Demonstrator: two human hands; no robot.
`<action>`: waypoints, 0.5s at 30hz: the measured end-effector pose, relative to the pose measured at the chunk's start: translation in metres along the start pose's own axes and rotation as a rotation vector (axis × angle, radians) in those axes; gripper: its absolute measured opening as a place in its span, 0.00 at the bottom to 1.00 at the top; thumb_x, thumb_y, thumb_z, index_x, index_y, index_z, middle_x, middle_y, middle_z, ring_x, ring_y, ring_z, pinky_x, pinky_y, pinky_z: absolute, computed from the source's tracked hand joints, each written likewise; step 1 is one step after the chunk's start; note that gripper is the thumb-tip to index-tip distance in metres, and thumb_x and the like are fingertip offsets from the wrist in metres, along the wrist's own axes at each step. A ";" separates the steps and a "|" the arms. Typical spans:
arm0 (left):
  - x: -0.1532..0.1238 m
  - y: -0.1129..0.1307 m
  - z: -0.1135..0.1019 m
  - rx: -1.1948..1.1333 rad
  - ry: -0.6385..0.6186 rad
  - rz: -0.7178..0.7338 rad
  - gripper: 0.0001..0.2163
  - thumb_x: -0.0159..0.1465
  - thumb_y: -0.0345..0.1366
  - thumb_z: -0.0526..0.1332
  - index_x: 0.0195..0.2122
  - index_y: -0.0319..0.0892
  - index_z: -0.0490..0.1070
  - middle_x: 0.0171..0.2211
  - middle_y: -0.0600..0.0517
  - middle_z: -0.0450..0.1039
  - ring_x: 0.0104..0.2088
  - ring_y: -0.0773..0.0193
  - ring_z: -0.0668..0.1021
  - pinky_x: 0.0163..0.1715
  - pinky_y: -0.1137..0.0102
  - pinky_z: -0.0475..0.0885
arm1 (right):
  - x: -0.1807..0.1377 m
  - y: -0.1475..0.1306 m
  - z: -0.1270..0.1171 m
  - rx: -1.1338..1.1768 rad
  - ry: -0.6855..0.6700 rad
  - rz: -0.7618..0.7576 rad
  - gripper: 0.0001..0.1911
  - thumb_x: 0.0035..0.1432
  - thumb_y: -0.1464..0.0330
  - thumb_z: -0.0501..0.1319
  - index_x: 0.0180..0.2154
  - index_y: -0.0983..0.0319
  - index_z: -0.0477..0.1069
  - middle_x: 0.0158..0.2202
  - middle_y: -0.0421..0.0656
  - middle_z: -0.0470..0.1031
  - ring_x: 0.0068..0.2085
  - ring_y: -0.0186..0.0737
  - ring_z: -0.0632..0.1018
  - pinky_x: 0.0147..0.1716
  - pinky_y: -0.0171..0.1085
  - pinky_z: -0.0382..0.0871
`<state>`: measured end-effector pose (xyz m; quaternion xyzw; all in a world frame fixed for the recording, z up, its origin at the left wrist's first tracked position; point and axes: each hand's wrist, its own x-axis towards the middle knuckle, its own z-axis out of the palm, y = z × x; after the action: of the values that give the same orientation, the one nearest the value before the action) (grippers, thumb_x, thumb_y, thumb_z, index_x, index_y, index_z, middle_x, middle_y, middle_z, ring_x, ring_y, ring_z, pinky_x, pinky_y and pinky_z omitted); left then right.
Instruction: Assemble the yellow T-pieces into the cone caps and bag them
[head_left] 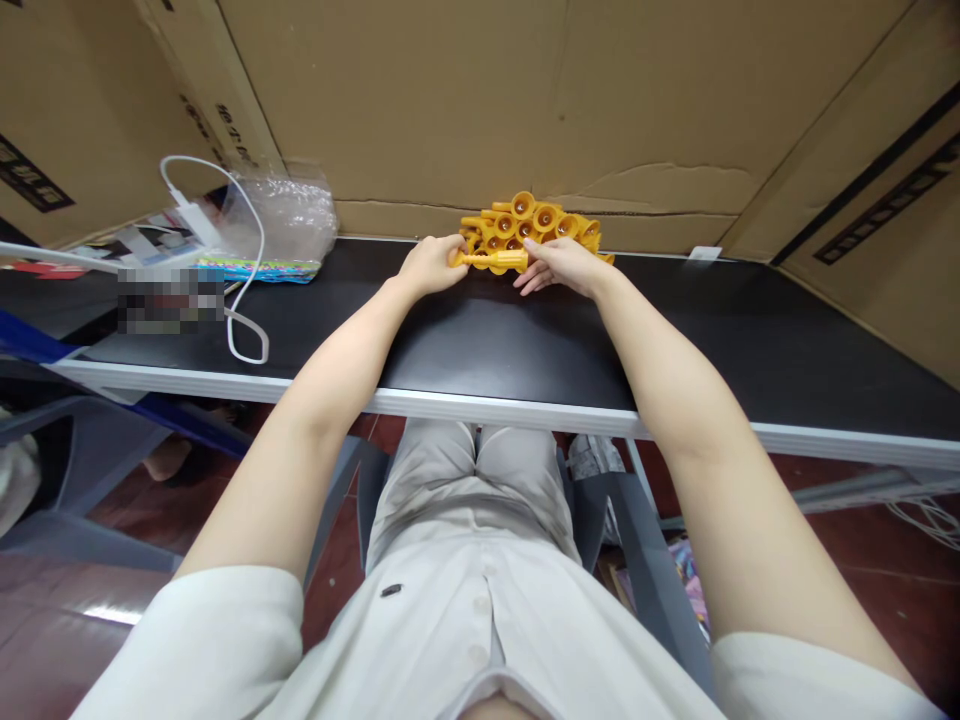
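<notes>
A pile of yellow plastic cup-ended pieces [536, 225] is stacked against the cardboard wall at the back of the black table [487, 345]. My left hand [431, 265] is closed on one end of a single yellow piece [495, 260] lying crosswise in front of the pile. My right hand [559, 265] rests beside the other end of that piece, fingers stretched toward it and touching the pile's base.
Cardboard sheets [525, 100] wall in the back and right side. At the left lie a white charger and cable [240, 300], a clear plastic bag [289, 215] and a colourful flat packet [259, 268]. Grey chair parts [645, 560] show under the table.
</notes>
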<state>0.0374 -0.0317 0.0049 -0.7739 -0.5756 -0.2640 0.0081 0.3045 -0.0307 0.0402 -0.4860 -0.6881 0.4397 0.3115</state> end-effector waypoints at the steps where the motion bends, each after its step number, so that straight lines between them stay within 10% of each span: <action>1: 0.001 -0.002 0.001 -0.007 0.004 -0.003 0.18 0.69 0.39 0.64 0.58 0.47 0.83 0.48 0.45 0.87 0.53 0.44 0.85 0.60 0.54 0.79 | 0.000 0.000 -0.001 0.008 -0.005 -0.001 0.28 0.69 0.41 0.74 0.43 0.58 0.74 0.33 0.49 0.87 0.38 0.53 0.91 0.43 0.47 0.88; 7: 0.002 0.000 0.001 -0.028 0.000 -0.012 0.18 0.69 0.39 0.64 0.58 0.45 0.83 0.49 0.44 0.87 0.55 0.44 0.84 0.62 0.54 0.78 | -0.005 0.000 -0.006 0.050 -0.024 0.002 0.22 0.65 0.57 0.83 0.45 0.58 0.73 0.35 0.46 0.88 0.36 0.45 0.90 0.44 0.42 0.88; 15: -0.003 0.008 -0.005 -0.013 0.027 -0.028 0.18 0.69 0.39 0.64 0.58 0.45 0.83 0.49 0.45 0.87 0.53 0.46 0.85 0.59 0.56 0.77 | 0.010 0.004 0.000 0.038 -0.031 0.082 0.36 0.76 0.35 0.59 0.43 0.62 0.79 0.21 0.43 0.78 0.15 0.36 0.73 0.19 0.33 0.74</action>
<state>0.0423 -0.0384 0.0106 -0.7623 -0.5844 -0.2783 0.0071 0.3027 -0.0211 0.0362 -0.5009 -0.6637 0.4727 0.2917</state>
